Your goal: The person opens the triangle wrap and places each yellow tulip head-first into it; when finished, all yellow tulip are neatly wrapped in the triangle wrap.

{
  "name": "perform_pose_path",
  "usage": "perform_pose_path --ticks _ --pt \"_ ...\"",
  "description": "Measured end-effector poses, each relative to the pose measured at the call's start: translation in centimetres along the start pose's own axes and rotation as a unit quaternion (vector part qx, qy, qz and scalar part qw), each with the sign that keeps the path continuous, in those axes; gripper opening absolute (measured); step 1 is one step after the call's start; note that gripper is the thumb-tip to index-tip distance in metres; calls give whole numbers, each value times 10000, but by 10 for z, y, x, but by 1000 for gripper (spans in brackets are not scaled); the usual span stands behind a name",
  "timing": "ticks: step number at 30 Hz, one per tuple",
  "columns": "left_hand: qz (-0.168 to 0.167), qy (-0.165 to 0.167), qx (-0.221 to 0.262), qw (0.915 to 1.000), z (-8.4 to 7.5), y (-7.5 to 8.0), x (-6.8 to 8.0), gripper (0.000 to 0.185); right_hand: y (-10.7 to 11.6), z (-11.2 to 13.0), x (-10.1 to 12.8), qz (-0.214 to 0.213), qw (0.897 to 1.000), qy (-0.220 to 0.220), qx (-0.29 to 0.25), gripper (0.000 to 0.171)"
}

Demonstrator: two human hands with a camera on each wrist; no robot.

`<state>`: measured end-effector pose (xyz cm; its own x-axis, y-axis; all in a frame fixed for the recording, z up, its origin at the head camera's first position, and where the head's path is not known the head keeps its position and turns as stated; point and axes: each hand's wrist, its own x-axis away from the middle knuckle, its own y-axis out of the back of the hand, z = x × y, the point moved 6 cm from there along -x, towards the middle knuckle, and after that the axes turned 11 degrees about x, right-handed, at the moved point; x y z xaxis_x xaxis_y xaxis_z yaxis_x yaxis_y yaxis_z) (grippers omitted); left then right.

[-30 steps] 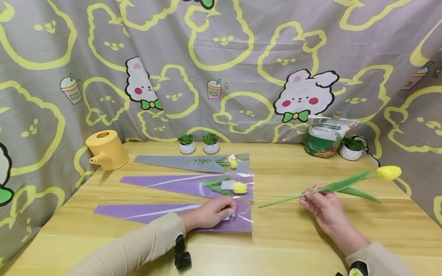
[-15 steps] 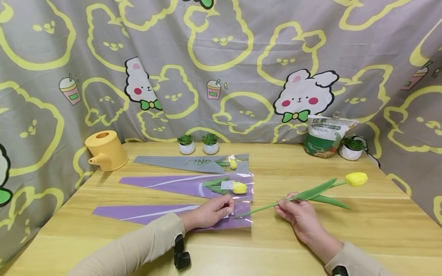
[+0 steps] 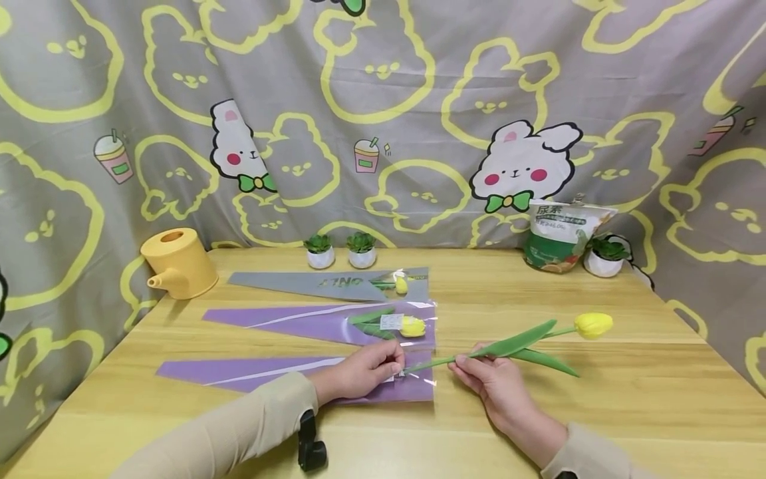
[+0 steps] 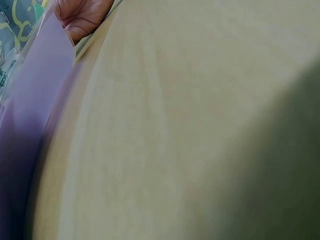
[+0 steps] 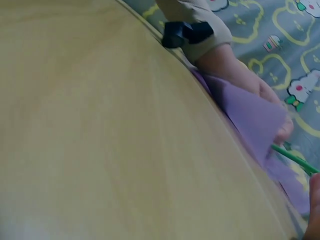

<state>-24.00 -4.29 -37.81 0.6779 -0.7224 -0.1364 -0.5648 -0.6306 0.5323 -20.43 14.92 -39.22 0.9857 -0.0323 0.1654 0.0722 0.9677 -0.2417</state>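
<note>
The front purple flower sleeve point(image 3: 239, 374), with a clear film side, lies on the table under my left hand point(image 3: 370, 369). The thumb and fingers of that hand pinch the film near the sleeve's wide end. My right hand point(image 3: 499, 392) holds a yellow artificial tulip point(image 3: 592, 324) by its green stem, bloom pointing right and two long leaves fanning out. The stem's cut end overlaps the sleeve's mouth, right at the left fingertips. In the right wrist view the stem point(image 5: 295, 160) meets the lifted purple sleeve point(image 5: 255, 115) beside the left hand.
Behind lie another purple sleeve point(image 3: 269, 319) and a grey sleeve point(image 3: 293, 281), each with a yellow tulip inside. A yellow watering can point(image 3: 182, 263) stands back left. Two small potted succulents point(image 3: 362, 251), a green-and-white bag point(image 3: 559, 239) and another potted plant point(image 3: 604, 259) line the back.
My right hand has brought the tulip leftward and slightly down, so its stem end has gone from apart to the sleeve's mouth. The left hand stays in place, pinching the film.
</note>
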Motion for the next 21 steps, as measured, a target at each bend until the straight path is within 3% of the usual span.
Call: perform_pose_path --ticks 12,21 --pt "-50 39 -108 9999 1 0 0 8 -19 -7 1 25 9997 -140 200 16" --pt "-38 -27 -184 9998 0 0 -1 8 -18 -9 5 946 9883 -323 1151 27"
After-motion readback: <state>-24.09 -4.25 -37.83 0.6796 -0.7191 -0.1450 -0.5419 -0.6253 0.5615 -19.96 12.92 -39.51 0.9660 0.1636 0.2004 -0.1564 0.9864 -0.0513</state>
